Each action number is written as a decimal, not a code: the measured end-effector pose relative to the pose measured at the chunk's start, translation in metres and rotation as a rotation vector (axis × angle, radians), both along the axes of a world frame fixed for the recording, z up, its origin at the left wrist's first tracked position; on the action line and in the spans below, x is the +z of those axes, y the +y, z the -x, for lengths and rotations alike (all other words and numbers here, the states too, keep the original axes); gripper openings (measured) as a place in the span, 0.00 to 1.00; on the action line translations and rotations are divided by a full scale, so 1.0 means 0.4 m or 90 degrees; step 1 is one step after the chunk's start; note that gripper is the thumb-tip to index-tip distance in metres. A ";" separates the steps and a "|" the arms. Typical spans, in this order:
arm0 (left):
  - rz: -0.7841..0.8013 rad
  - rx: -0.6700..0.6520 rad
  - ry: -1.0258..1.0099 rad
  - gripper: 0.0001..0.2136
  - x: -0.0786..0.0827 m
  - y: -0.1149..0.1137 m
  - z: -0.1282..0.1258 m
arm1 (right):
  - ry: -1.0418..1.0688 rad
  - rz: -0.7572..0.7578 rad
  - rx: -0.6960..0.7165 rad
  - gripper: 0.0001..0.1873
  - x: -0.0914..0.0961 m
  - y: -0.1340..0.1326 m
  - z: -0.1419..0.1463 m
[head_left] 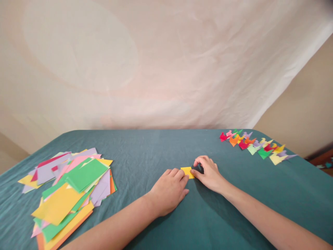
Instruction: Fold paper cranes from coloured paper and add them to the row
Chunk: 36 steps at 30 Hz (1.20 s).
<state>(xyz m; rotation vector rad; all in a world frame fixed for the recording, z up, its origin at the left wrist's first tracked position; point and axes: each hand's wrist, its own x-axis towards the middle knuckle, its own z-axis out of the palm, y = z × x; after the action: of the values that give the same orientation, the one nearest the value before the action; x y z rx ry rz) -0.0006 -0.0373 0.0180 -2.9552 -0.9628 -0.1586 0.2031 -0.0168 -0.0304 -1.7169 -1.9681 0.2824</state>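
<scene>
A small folded square of yellow paper [187, 171] lies on the green cloth between my two hands. My left hand [170, 189] rests over its left side, fingers together and pressing it to the table; that side is partly covered. From the right, my right hand [209, 173] touches the paper's edge with the thumb. Its index finger is curved and raised, with a gap between it and the thumb. Whether the paper has several layers is too small to tell.
A loose heap of coloured paper sheets [87, 173] spreads over the table's left side. Several small folded paper birds [243, 144] stand in rows at the far right. Green cloth [145, 149] covers the table, and a pale sheet [169, 69] hangs behind its far edge.
</scene>
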 end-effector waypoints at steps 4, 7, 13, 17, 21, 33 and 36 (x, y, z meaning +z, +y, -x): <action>0.003 -0.002 0.002 0.14 0.004 -0.001 -0.001 | 0.028 -0.007 0.013 0.07 0.004 -0.005 -0.003; 0.005 0.002 0.007 0.14 0.007 -0.002 -0.002 | 0.088 -0.031 0.042 0.09 0.023 -0.013 -0.011; -0.002 0.005 0.010 0.14 0.005 -0.001 -0.003 | 0.020 -0.064 0.248 0.20 0.062 -0.034 -0.024; -0.004 0.005 0.005 0.14 0.003 -0.001 -0.003 | -0.081 -0.120 0.251 0.20 0.056 -0.043 -0.013; -0.005 -0.001 0.003 0.13 0.003 0.000 -0.003 | -0.113 -0.135 0.260 0.18 0.047 -0.046 0.000; -0.005 0.013 -0.015 0.16 -0.002 0.006 -0.003 | -0.205 -0.141 0.273 0.13 0.058 -0.048 0.010; -0.009 0.019 -0.014 0.14 0.000 0.004 -0.007 | -0.256 -0.146 0.288 0.11 0.057 -0.053 0.012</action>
<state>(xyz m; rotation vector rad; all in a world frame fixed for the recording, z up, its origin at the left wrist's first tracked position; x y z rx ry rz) 0.0020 -0.0357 0.0180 -2.9306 -1.0026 -0.1965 0.1984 -0.0378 -0.0076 -1.2384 -2.5595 -0.1481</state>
